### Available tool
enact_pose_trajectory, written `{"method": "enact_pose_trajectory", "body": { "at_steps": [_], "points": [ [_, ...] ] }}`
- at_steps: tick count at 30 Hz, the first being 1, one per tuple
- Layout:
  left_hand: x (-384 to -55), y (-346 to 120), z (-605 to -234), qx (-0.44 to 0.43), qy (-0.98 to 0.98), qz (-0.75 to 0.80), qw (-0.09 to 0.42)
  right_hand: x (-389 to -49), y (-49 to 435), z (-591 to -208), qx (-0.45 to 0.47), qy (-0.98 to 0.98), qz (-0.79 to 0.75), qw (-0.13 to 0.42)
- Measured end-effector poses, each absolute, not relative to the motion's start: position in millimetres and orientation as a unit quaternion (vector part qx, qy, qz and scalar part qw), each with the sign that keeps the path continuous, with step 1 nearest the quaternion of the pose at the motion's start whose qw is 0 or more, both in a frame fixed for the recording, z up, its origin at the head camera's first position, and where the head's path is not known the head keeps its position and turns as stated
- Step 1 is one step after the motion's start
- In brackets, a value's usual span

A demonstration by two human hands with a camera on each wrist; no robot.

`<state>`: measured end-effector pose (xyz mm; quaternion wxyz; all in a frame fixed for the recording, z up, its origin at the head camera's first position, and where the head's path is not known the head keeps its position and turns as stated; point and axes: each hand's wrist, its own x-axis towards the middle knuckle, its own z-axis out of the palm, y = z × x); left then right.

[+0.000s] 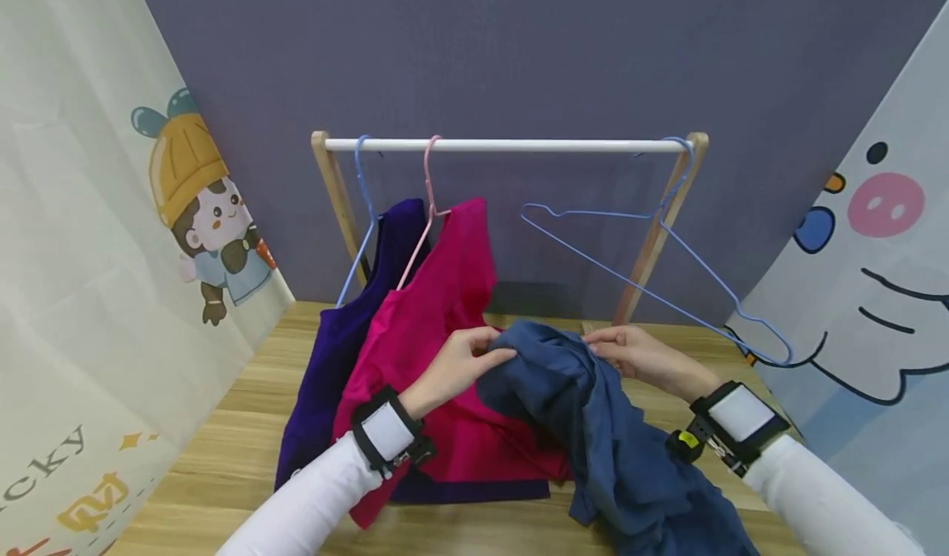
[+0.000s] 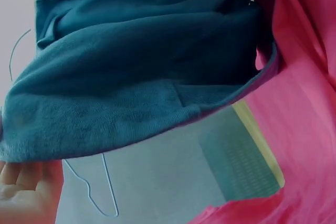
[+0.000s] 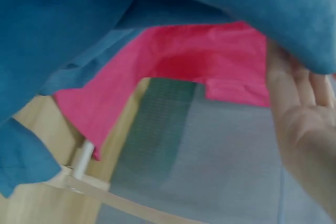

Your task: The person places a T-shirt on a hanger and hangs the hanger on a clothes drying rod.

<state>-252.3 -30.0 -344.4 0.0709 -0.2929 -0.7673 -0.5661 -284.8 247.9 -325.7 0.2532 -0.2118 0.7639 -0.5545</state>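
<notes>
A dark blue shirt (image 1: 593,408) hangs bunched from both hands, its lower part trailing toward the near right of the table. My left hand (image 1: 467,362) pinches the upper left of the fabric between thumb and fingers. On the other side, my right hand (image 1: 638,354) grips its upper right edge. The left wrist view shows a curved edge of the shirt (image 2: 131,108) stretched across. Seen from the right wrist, the fingers of the right hand (image 3: 302,108) reach under the cloth. A blue hanger (image 1: 593,268) with nothing on it hangs behind the right hand.
A wooden rack with a white rail (image 1: 504,145) stands at the back. On its left side hang a pink top (image 1: 437,350) on a pink hanger (image 1: 427,177) and a purple top (image 1: 319,391) on a blue hanger (image 1: 362,185). Below is a wood-grain table (image 1: 222,457).
</notes>
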Motion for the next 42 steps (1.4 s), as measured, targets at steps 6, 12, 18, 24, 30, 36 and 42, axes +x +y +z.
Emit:
{"method": "enact_pose_trajectory", "body": {
  "at_steps": [6, 12, 18, 24, 30, 36, 42],
  "points": [
    [-252.6, -28.8, -347.7, -0.279, -0.786, -0.545, 0.085, -280.4, 232.1, -350.6, -0.181, 0.8, -0.534, 0.206],
    [-253.8, -26.0, -345.1, -0.266, -0.797, -0.534, 0.097, -270.2, 216.1, -360.3, -0.188, 0.838, -0.505, 0.078],
    [-256.3, -26.2, -343.4, -0.254, -0.802, -0.529, 0.11, -249.4, 212.9, -351.6, -0.163, 0.87, -0.458, -0.081],
    [-256.8, -28.7, -344.9, -0.238, -0.809, -0.527, 0.11, -217.4, 207.6, -352.4, -0.132, 0.92, -0.368, 0.0],
    [-251.9, -29.6, -338.7, -0.233, -0.806, -0.534, 0.104, -202.6, 194.1, -370.5, -0.117, 0.968, -0.222, 0.005],
    [-236.6, -32.3, -317.8, -0.244, -0.807, -0.526, 0.113, -207.2, 197.8, -377.3, -0.114, 0.965, -0.235, 0.029],
    [-234.2, -40.5, -311.8, -0.232, -0.811, -0.524, 0.117, -226.0, 232.8, -377.4, -0.165, 0.918, -0.349, 0.091]
  ]
}}
